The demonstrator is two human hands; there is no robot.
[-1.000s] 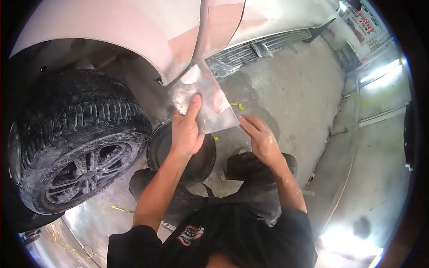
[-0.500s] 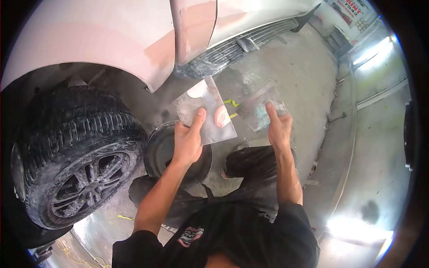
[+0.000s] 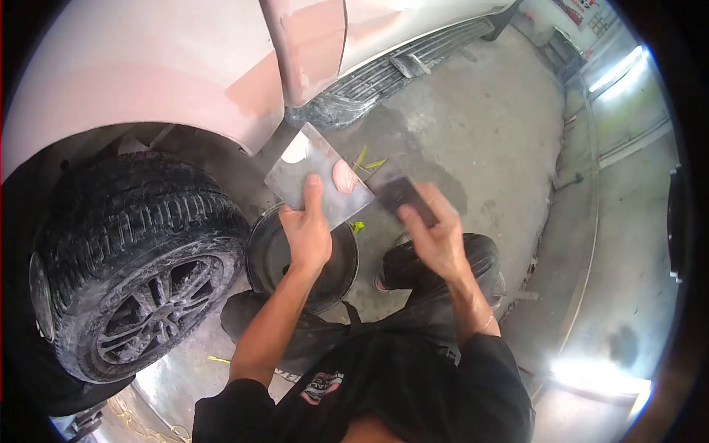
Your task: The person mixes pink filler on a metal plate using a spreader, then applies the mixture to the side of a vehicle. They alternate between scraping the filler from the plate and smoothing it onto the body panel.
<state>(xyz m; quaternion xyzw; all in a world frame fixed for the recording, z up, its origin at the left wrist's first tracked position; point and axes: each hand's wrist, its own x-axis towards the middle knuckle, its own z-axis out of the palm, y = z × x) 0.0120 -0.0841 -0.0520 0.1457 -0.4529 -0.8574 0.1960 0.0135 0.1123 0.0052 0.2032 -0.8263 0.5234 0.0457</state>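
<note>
My left hand (image 3: pixel 308 229) grips the near edge of a flat metal mixing plate (image 3: pixel 317 177), thumb on top. Two dabs of pinkish filler lie on the plate. My right hand (image 3: pixel 436 240) holds a dark spreader blade (image 3: pixel 399 193), blurred with motion, its edge just right of the plate's corner. Both are held in front of the car's fender (image 3: pixel 148 66), which carries patches of pink filler, just above the wheel arch.
A dusty tyre on a dark alloy wheel (image 3: pixel 133 258) stands at the left. A round black tin (image 3: pixel 299 255) sits on the concrete floor under my left hand. My knees in dark trousers (image 3: pixel 436 266) are below. The bumper grille (image 3: pixel 399 66) runs to the upper right.
My right hand has swung the spreader back from the right toward the plate and lower. The left hand has raised and tilted the plate slightly toward the fender.
</note>
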